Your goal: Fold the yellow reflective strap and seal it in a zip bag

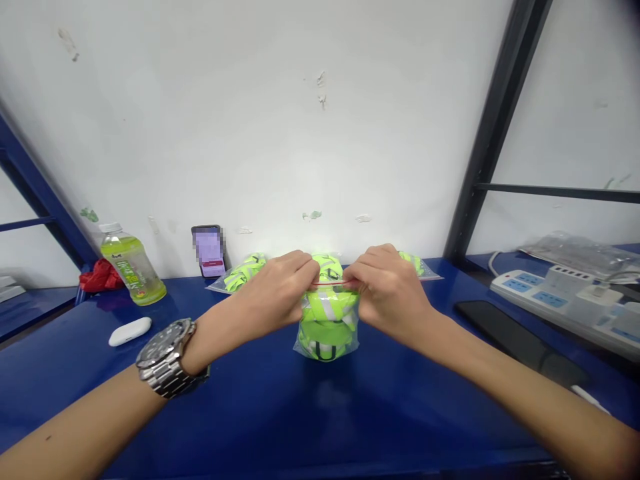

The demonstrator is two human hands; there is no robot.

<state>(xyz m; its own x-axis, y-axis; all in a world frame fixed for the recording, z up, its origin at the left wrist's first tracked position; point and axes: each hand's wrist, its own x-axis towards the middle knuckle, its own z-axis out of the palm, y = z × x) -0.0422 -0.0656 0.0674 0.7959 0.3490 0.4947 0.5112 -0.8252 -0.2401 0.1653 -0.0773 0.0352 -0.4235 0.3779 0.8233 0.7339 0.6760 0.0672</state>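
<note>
Two hands, left (280, 293) and right (387, 290), pinch the red zip strip of a clear bag (327, 330) of hi-vis straps; fingertips hide the seal, more bags (240, 273) half-hidden behind.

The top corners of the clear bag (327, 323) are covered by the left hand (280, 290) and right hand (387, 293). The phone (209, 251) screen, left of centre, is blurred. The power strip (565, 303) is cut off at the right edge.
</note>
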